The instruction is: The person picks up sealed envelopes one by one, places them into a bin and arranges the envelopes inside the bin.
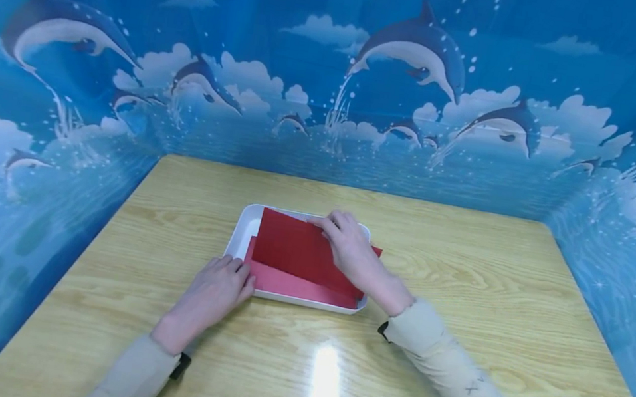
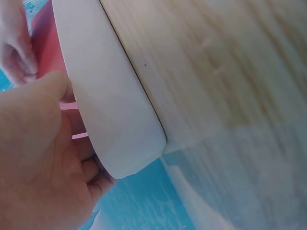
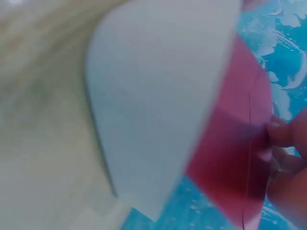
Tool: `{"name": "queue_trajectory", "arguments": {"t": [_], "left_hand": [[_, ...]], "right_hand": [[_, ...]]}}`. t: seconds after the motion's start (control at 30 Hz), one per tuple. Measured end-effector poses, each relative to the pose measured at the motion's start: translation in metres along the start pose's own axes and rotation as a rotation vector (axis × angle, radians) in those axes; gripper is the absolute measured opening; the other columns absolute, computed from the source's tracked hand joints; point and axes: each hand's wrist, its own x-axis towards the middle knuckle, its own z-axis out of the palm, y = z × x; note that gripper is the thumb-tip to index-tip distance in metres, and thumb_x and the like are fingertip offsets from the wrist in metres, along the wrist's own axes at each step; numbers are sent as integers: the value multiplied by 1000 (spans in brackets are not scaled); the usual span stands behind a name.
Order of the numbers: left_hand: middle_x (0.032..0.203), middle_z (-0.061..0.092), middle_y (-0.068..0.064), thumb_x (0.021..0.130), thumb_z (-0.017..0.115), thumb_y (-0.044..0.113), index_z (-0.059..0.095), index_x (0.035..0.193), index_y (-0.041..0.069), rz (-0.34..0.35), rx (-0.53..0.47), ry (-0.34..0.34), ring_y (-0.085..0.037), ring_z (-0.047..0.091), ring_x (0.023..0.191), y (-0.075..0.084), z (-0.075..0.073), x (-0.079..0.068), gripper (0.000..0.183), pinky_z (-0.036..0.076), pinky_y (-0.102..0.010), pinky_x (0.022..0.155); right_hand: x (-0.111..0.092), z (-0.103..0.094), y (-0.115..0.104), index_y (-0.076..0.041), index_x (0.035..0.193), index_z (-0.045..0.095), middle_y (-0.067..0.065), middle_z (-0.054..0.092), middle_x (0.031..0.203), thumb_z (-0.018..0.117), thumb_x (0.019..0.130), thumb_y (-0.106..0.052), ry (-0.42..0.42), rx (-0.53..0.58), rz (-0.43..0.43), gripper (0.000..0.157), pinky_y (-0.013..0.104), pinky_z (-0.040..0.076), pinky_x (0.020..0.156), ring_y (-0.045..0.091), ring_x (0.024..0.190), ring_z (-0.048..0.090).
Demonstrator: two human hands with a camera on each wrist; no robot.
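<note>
A white tray point(image 1: 292, 300) holds red paper sheets. My right hand point(image 1: 347, 239) pinches the upper, dark red sheet point(image 1: 299, 250) along its far edge. This sheet leans over a lighter pinkish-red sheet point(image 1: 297, 284), one corner sticking out past the tray's right side. Thumb and fingertips on the raised edge of the red paper point(image 3: 235, 134) show in the right wrist view. At the tray's front left corner, my left hand point(image 1: 217, 287) holds the end of the lower sheet, with its fingers around the corner. Pink edges appear beside the thumb in the left wrist view; the fingertips are partly hidden.
The tray stands on a light wood-grain table point(image 1: 464, 278). Blue curtains point(image 1: 314, 44) printed with dolphins and clouds enclose the back and both sides. A bright light reflection point(image 1: 325, 387) lies on the table in front of the tray.
</note>
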Motion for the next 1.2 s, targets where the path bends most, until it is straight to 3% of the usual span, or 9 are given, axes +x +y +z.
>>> {"name": "queue_trajectory", "arguments": {"t": [0.13,0.27,0.47,0.6,0.77,0.97,1.2], "left_hand": [[74,52,-4,91,69,13,61,87,4,-10,-13,-10,-21,43,70,0,0,0,13,43,-34,68],[72,50,-4,90,68,12,60,84,5,-1,-15,25,-23,43,70,0,2,0,13,44,-35,68],[70,48,-3,93,66,15,62,84,3,20,-1,58,-22,41,67,0,2,0,15,41,-34,63],[70,47,-2,92,66,16,63,84,3,8,-10,47,-21,40,66,1,0,1,15,41,-34,64],[70,47,-2,92,67,16,62,84,4,-15,-23,22,-21,38,67,1,0,3,15,42,-35,65],[72,50,-4,92,69,16,60,80,5,-16,-14,18,-22,41,67,2,-3,3,19,42,-35,65],[73,53,-1,91,70,11,58,77,8,50,-24,34,-19,44,68,7,-19,17,18,40,-29,63]], "right_hand": [[-4,9,1,-7,128,66,7,63,104,64,96,1,-82,21,45,33,36,51,85,23,96,58],[-7,15,2,-6,131,65,8,63,112,66,96,-2,-190,10,101,35,38,50,96,27,110,60],[-13,17,1,-1,137,61,13,64,124,66,98,-13,-377,-12,155,41,40,50,100,28,115,62],[-15,15,1,-3,137,60,14,64,131,62,101,-20,-428,11,160,40,41,48,104,28,122,61],[-17,4,1,-8,127,68,7,69,122,65,100,-20,-337,29,131,30,40,50,100,25,114,65],[-26,-16,-6,-12,96,73,0,70,92,74,93,-18,-181,-24,90,7,33,53,76,19,86,63],[-43,-40,-12,-13,81,66,-5,61,74,80,87,-17,-54,-85,132,16,24,48,60,11,70,55]]}}
